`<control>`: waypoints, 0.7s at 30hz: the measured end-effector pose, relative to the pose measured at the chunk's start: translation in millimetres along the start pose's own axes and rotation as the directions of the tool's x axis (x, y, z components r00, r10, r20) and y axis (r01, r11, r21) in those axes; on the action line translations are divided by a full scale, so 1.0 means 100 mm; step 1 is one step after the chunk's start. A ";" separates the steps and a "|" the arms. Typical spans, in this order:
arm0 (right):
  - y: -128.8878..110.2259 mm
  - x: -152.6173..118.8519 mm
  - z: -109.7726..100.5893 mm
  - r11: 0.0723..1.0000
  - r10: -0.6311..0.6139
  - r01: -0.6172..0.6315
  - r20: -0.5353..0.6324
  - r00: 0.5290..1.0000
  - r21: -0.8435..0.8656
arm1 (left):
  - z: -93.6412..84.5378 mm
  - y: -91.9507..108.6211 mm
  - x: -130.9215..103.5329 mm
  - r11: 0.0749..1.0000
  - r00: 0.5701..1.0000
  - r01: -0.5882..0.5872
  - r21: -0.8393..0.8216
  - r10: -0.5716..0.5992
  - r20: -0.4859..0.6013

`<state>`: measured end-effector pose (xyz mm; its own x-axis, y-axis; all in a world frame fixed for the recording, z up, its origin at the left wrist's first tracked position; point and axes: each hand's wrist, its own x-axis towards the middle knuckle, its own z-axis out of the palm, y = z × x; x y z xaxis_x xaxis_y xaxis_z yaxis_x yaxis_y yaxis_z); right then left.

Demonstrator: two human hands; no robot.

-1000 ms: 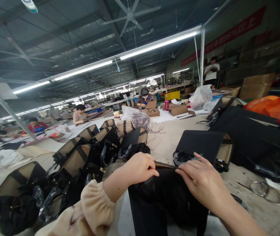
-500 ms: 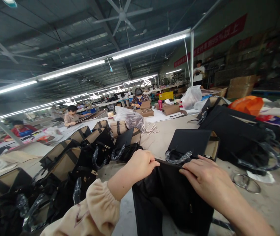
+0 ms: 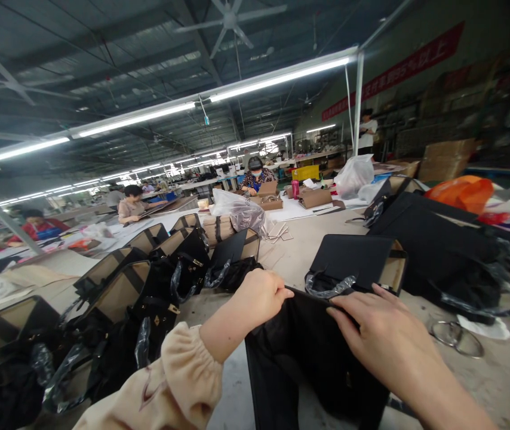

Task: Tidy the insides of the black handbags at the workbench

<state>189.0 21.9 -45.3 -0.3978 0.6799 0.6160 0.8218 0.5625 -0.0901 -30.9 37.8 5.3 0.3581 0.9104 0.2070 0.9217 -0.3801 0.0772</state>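
Between my hands is a black handbag (image 3: pixel 322 352), its top edge raised toward me and its dark side panels hanging down to the table. My left hand (image 3: pixel 261 298) pinches the edge at the left, thumb and fingers pressed together. At the right, my right hand (image 3: pixel 380 325) grips the same edge between thumb and fingers. Just beyond lies another black bag (image 3: pixel 353 260) with a beige inside and a plastic-wrapped handle. What my fingertips press on underneath is hidden.
Several black bags with beige linings (image 3: pixel 125 292) crowd the left of the table (image 3: pixel 300 239). Larger black bags (image 3: pixel 434 257) stand at the right, near metal rings (image 3: pixel 456 338). A clear plastic bag (image 3: pixel 239 212) and thin strips (image 3: pixel 278 232) lie farther back. Co-workers sit beyond.
The view has shifted slightly, so the surroundings sit a little farther right. Both hands keep their hold on the handbag's edge, with almost no movement.
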 end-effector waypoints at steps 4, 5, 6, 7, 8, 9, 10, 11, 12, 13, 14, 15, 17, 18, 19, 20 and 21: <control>-0.15 0.02 -0.01 0.997 0.031 -0.031 -0.003 1.000 -0.066 | 0.00 0.00 -0.01 1.000 1.000 0.012 -0.001 -0.012 0.005; -0.20 0.03 0.00 0.996 0.038 -0.038 -0.006 0.999 -0.084 | 0.01 0.00 -0.01 1.000 1.000 0.012 0.001 -0.012 0.002; -0.24 0.03 0.00 0.994 0.041 -0.042 -0.012 0.999 -0.098 | 0.01 0.00 -0.01 1.000 1.000 0.008 0.005 -0.008 -0.002; -0.27 0.04 0.01 0.993 0.040 -0.042 -0.019 0.999 -0.108 | 0.02 0.00 -0.01 1.000 1.000 0.004 0.010 -0.004 -0.005; -0.30 0.05 0.03 0.993 0.036 -0.039 -0.030 0.999 -0.112 | 0.03 0.01 0.00 1.000 1.000 -0.001 0.016 0.001 -0.007; -0.33 0.06 0.04 0.993 0.034 -0.038 -0.041 0.999 -0.114 | 0.03 0.01 0.00 1.000 1.000 -0.003 0.020 0.003 -0.007; -0.35 0.07 0.06 0.993 0.034 -0.039 -0.051 0.998 -0.114 | 0.03 0.01 0.01 1.000 1.000 -0.003 0.023 0.003 -0.004; -0.36 0.08 0.08 0.993 0.035 -0.041 -0.057 0.998 -0.114 | 0.02 0.02 0.01 1.000 1.000 0.001 0.024 -0.001 0.000; -0.37 0.09 0.10 0.993 0.036 -0.042 -0.059 0.998 -0.113 | 0.01 0.03 0.01 1.000 1.000 0.006 0.023 -0.006 0.005; -0.37 0.11 0.11 0.993 0.035 -0.042 -0.060 0.998 -0.113 | 0.00 0.04 0.01 1.000 1.000 0.013 0.018 -0.013 0.009; -0.37 0.12 0.12 0.993 0.033 -0.040 -0.063 0.997 -0.110 | -0.02 0.04 0.00 1.000 1.000 0.019 0.011 -0.020 0.013; -0.36 0.12 0.12 0.994 0.029 -0.036 -0.068 0.997 -0.105 | -0.03 0.05 -0.01 1.000 1.000 0.023 -0.001 -0.022 0.017; -0.34 0.13 0.13 0.995 0.018 -0.026 -0.084 0.996 -0.092 | -0.06 0.04 -0.04 0.999 0.999 0.026 -0.034 -0.026 0.019; -0.32 0.13 0.13 0.996 0.013 -0.021 -0.090 0.996 -0.085 | -0.07 0.03 -0.06 0.998 1.000 0.028 -0.053 -0.027 0.013; -0.31 0.12 0.12 0.997 0.009 -0.017 -0.093 0.996 -0.078 | -0.07 0.01 -0.08 0.997 1.000 0.024 -0.072 -0.024 0.006; -0.29 0.12 0.12 0.998 0.002 -0.009 -0.094 0.996 -0.068 | -0.07 0.00 -0.10 0.996 1.000 0.016 -0.089 -0.016 -0.002; -0.26 0.11 0.11 0.998 -0.007 0.002 -0.093 0.996 -0.056 | -0.08 -0.01 -0.12 0.995 1.000 0.005 -0.103 -0.005 -0.007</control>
<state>158.4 19.7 -44.4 -0.3641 0.6290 0.6868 0.8425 0.5369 -0.0451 -37.3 26.2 10.2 0.3521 0.9112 0.2139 0.9031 -0.3908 0.1782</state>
